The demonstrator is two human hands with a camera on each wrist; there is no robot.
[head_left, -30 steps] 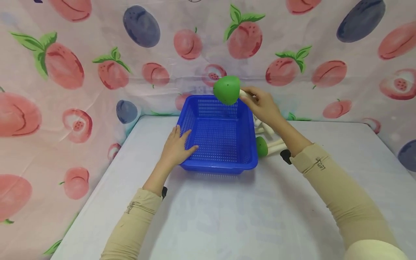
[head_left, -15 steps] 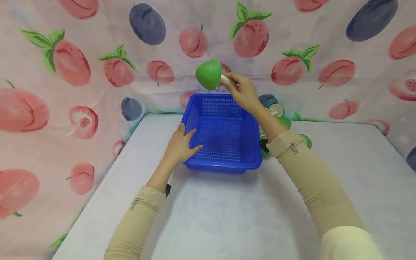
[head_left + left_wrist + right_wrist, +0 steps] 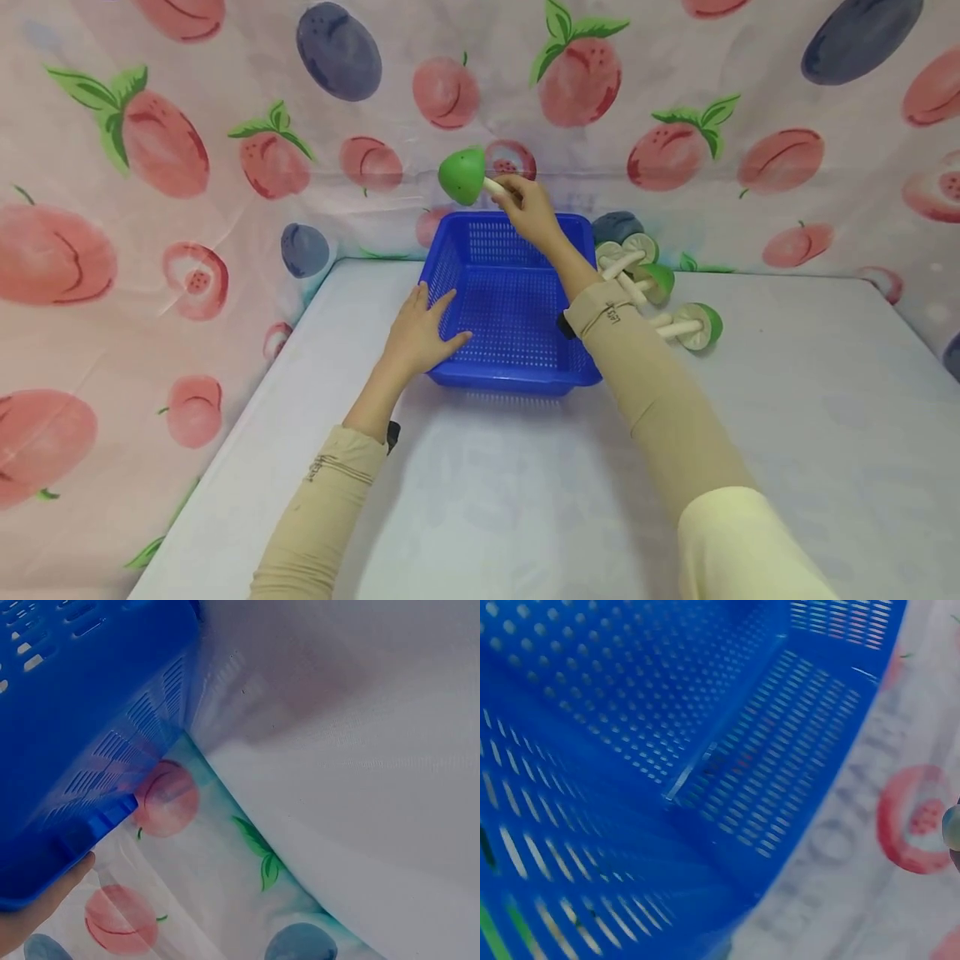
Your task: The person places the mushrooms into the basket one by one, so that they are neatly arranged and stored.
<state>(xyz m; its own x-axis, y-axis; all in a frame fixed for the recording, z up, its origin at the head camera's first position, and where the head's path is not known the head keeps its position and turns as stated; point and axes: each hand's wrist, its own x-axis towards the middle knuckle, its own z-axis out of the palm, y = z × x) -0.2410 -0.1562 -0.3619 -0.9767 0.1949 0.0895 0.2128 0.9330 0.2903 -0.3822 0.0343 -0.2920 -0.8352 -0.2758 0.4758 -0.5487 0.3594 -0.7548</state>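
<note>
My right hand [image 3: 531, 210] pinches the pale stem of a toy mushroom [image 3: 462, 176] in the head view. Its green cap points left, above the back rim of a blue plastic basket [image 3: 517, 377]. Across the basket's left rim lies my left hand [image 3: 415, 333], with thumb and fingers spread. From the left wrist, one finger [image 3: 52, 904] shows against the rim of the blue basket [image 3: 75, 720]. The right wrist view looks into the perforated basket [image 3: 727, 877]; the held mushroom's cap is not seen there.
Right of the basket, several more green-capped mushrooms lie on the white table [image 3: 480, 500], one mushroom [image 3: 697, 326] nearest the front and partly behind the right sleeve [image 3: 660, 400]. A fruit-print cloth [image 3: 450, 33] hangs behind and along the left.
My right hand has carried the mushroom leftward, from over the basket's back right to its back left. My left hand stays at the rim. The mushrooms on the right show more fully.
</note>
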